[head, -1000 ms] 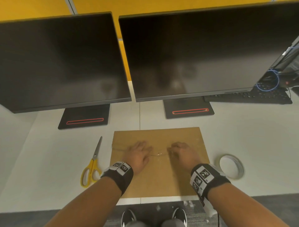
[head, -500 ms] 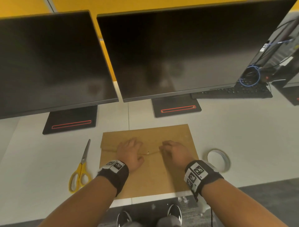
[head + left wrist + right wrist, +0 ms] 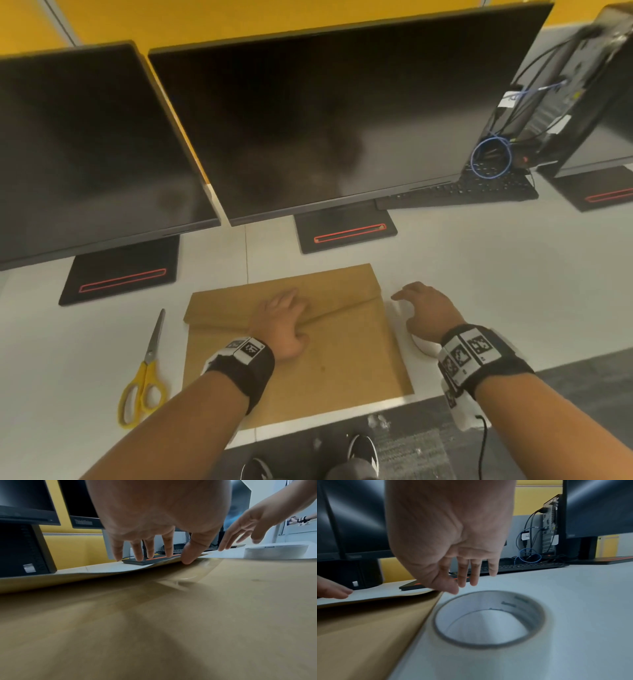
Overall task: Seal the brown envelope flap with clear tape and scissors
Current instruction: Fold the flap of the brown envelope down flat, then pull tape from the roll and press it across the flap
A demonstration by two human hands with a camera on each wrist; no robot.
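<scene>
The brown envelope [image 3: 342, 356] lies flat on the white desk with its flap [image 3: 335, 291] folded down. My left hand [image 3: 284, 308] presses on the flap with straight fingers [image 3: 150, 547]. My right hand [image 3: 418, 301] is off the envelope's right edge, fingers loosely spread and holding nothing. It hovers just above the clear tape roll [image 3: 489, 619], which the head view mostly hides under the hand [image 3: 423, 346]. Yellow-handled scissors [image 3: 147, 370] lie shut on the desk left of the envelope. The envelope [image 3: 171, 615] fills the left wrist view, with the tape roll [image 3: 274, 551] at the right.
Two dark monitors [image 3: 342, 120] on black bases [image 3: 346, 233] stand close behind the envelope. A keyboard [image 3: 472, 188], cables and a small computer [image 3: 555, 89] sit back right. The desk's front edge [image 3: 342, 416] runs just below the envelope.
My right hand has left the envelope flap and moved right, over the tape roll. My left hand stays pressing on the flap. The head view has swung to the right.
</scene>
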